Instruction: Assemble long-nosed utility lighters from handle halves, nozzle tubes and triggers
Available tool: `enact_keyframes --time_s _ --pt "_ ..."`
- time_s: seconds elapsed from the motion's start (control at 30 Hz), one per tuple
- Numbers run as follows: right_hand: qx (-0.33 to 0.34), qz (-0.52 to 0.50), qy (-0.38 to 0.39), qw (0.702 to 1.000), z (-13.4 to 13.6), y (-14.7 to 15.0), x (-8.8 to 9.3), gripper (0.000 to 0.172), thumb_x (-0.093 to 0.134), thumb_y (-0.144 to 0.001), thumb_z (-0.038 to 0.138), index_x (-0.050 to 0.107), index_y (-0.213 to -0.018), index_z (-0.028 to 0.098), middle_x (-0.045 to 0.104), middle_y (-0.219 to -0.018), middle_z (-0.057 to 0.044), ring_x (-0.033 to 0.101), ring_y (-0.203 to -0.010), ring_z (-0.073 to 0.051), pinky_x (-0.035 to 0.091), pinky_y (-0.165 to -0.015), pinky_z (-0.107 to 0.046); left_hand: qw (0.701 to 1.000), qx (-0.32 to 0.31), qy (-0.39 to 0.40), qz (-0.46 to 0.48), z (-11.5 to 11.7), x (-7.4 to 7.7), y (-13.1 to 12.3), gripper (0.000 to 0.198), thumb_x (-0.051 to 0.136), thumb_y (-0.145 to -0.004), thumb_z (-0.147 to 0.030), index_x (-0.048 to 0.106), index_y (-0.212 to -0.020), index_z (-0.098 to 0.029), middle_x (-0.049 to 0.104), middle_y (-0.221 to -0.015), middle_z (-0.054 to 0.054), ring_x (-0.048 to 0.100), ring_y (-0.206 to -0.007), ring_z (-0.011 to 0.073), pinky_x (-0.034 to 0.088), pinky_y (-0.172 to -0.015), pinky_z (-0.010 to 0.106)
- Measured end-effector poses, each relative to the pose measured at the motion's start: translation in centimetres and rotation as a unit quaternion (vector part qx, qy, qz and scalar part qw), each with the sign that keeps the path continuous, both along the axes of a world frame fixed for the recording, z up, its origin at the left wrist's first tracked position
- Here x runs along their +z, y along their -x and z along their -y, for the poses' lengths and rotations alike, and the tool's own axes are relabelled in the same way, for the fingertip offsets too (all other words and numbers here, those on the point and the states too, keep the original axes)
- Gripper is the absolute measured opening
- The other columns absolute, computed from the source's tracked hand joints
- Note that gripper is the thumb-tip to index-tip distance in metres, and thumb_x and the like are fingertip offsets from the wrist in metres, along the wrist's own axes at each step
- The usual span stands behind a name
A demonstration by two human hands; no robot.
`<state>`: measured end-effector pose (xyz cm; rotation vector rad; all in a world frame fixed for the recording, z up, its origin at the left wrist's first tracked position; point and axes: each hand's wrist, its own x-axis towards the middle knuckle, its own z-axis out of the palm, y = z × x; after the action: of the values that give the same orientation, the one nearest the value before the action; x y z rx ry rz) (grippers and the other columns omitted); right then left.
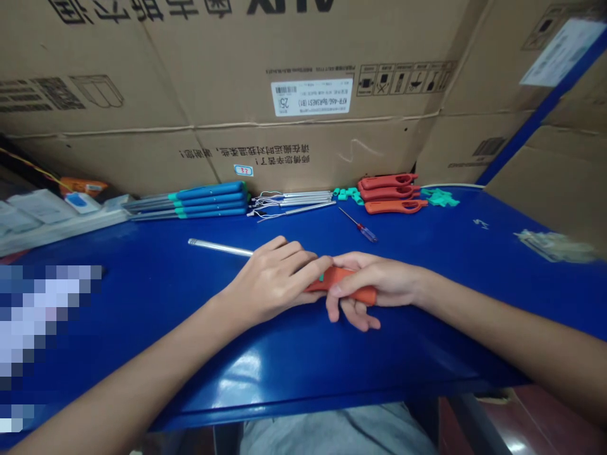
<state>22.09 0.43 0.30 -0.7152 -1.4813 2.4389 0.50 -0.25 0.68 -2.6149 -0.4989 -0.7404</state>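
Over the middle of the table, both my hands are closed around one long-necked lighter with an orange handle (pixel 366 295). Its silver metal tube (pixel 220 247) points left from under my left hand (pixel 279 278). That hand wraps over the front of the handle, its fingertips by a small green part (pixel 322 277). My right hand (pixel 365 281) grips the rear of the handle, thumb on top, with some fingers curled below. Much of the joint between tube and handle is hidden by my left hand.
Along the back lie blue-handled lighters (pixel 213 201), thin metal tubes with wires (pixel 303 201), green pieces (pixel 348 193), orange handles (pixel 391 193) and more green pieces (pixel 441 197). A screwdriver (pixel 365 231) rests nearer. Clear bagged parts (pixel 552 245) sit right. Cardboard (pixel 227 133) walls the back.
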Motion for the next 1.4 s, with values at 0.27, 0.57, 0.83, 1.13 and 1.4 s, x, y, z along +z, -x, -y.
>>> enact_keyframes --time_s 0.27,0.57,0.83,1.13,1.4 --pt "-0.02 -0.05 0.033 0.998 0.4 0.0 0.1 0.032 0.06 -0.085 0.017 0.044 -0.113 0.023 0.059 -0.068 0.006 0.036 -0.036 -0.002 0.032 -0.036 -0.014 0.998 0.045 0.04 0.004 -0.2 1.2 0.7 0.021 0.041 -0.098 -0.016 0.061 -0.103 -0.011 0.072 -0.093 0.009 0.064 -0.081 0.0184 0.043 -0.075 0.034" --pt "-0.024 0.013 -0.004 1.0 1.1 0.6 0.3 0.025 0.059 -0.087 0.021 0.041 -0.102 0.027 0.039 -0.051 0.014 0.023 -0.032 -0.003 0.024 -0.032 -0.012 0.989 0.047 0.126 0.059 1.0 1.3 -0.4 0.018 0.047 -0.093 -0.013 0.065 -0.09 -0.014 0.07 -0.082 0.006 0.062 -0.075 0.0165 0.043 -0.077 0.036" --pt "-0.026 0.087 -0.077 0.993 1.9 1.0 0.4 0.026 0.059 -0.085 0.024 0.038 -0.101 0.025 0.034 -0.038 0.017 0.021 -0.029 -0.004 0.026 -0.032 -0.012 0.99 0.052 0.116 0.065 1.9 1.6 -0.7 0.017 0.051 -0.088 -0.011 0.066 -0.082 -0.014 0.07 -0.079 0.004 0.062 -0.072 0.0159 0.04 -0.085 0.04" --pt "-0.029 0.058 -0.017 0.998 1.5 0.8 0.2 0.04 0.062 -0.085 0.023 0.039 -0.116 0.028 0.039 -0.048 0.016 0.023 -0.031 -0.002 0.021 -0.034 -0.012 0.987 0.063 0.135 0.062 1.5 1.9 -0.1 0.017 0.053 -0.091 -0.019 0.069 -0.089 -0.016 0.072 -0.084 0.004 0.064 -0.077 0.0162 0.037 -0.09 0.042" --pt "-0.009 0.032 -0.008 0.999 1.1 0.3 -0.2 0.036 0.064 -0.084 0.022 0.039 -0.11 0.029 0.034 -0.041 0.018 0.021 -0.028 -0.003 0.025 -0.032 -0.01 0.993 0.061 0.104 0.007 0.7 2.2 1.1 0.041 0.06 -0.087 -0.05 0.063 -0.109 -0.015 0.072 -0.098 0.007 0.065 -0.088 0.0229 0.029 -0.095 0.049"
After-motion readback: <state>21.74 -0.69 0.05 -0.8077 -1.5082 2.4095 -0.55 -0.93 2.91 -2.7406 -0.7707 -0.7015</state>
